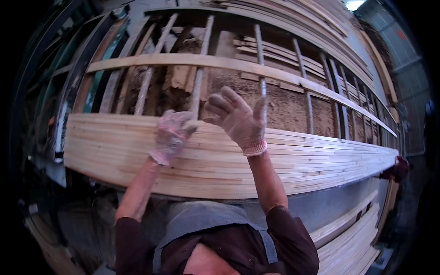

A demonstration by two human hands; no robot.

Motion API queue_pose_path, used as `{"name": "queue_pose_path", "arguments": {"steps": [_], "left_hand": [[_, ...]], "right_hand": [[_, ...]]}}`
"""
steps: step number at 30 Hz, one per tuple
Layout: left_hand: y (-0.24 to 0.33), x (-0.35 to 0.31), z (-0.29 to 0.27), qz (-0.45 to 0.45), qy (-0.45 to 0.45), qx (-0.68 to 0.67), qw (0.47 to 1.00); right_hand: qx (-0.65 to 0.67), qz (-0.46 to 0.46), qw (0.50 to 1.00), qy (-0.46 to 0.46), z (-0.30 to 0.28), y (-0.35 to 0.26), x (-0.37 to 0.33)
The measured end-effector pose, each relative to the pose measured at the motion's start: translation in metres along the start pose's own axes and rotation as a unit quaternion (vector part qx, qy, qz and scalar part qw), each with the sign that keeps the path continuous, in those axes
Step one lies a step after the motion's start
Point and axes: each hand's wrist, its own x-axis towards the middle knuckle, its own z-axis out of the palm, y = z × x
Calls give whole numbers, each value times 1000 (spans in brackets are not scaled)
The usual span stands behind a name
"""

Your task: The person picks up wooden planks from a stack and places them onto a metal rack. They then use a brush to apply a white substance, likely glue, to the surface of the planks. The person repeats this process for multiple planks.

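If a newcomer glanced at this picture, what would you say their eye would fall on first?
Probably the broad row of pale wooden strips, lying side by side across the middle. Next, near the centre, come the gloved right hand, fingers spread, and the gloved left hand by the row's far edge. Beyond them, a lone wooden strip crosses over the metal bars.

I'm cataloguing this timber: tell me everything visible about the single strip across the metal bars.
The single strip is long, narrow, pale and looks wooden, with a small dark mark right of its middle. It lies crosswise on the metal bars, beyond the stacked boards; its bend is probably fisheye distortion. The left hand and right hand don't touch it.
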Motion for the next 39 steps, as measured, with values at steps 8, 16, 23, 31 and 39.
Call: {"name": "queue_pose_path", "arguments": {"steps": [8,16,23,31,39], "left_hand": [[162,-16,-9,4,38,-88,995],[210,-30,1,-58,59,0,997],[196,-79,-13,-42,136,68,987],[182,-242,-104,-178,145,159,960],[187,-524,-110,-468,39,131,873]], "right_hand": [[119,22,992,-23,15,20,-54],[60,77,995,-12,19,38,-77],[124,158,978,-50,31,101,-95],[-130,318,936,-69,105,245,-139],[-582,411,689,-134,70,472,-155]]}}
